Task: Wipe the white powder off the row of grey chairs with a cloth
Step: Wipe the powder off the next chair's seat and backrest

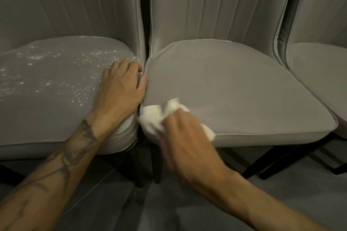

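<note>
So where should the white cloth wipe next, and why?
Probably slide the crumpled white cloth, gripped by the right hand, left onto the left grey padded chair seat: white powder specks cover it, while the middle grey seat looks mostly clean.

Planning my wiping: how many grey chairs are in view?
3: left chair powdered, middle chair under the cloth, right chair cut off at the edge. More may lie outside view.
</note>
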